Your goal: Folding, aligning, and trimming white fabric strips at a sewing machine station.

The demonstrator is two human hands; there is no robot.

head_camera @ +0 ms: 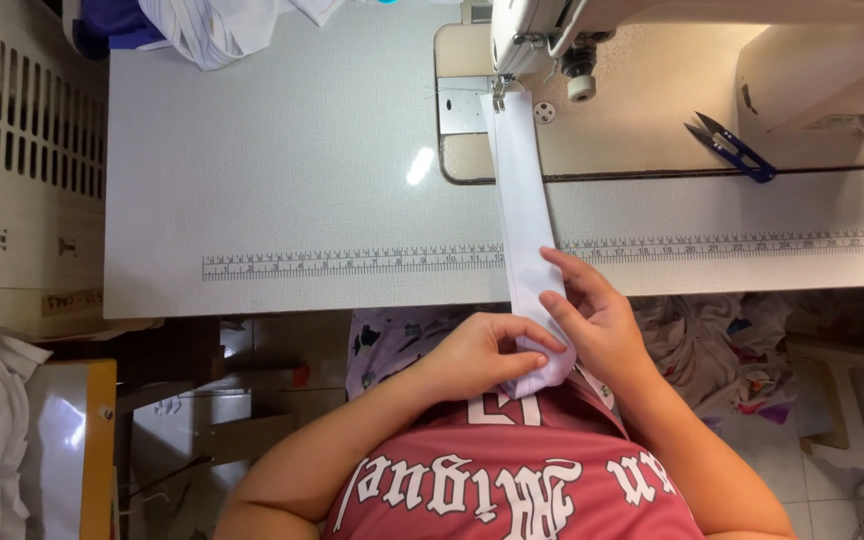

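I hold the near end of a long white fabric strip (524, 215) with both hands, just off the near edge of the grey table (282, 180). My left hand (487, 352) pinches the strip's folded tip between thumb and fingers; my right hand (592, 318) lies on the strip just beside it, fingers pressing the cloth and thumb under its edge. The strip runs away from me across the printed ruler (352, 262) to the far side, where its other end sits under the presser foot (499, 95) of the white sewing machine (652, 25). Blue thread snips (732, 148) rest on the machine bed, well right of the strip.
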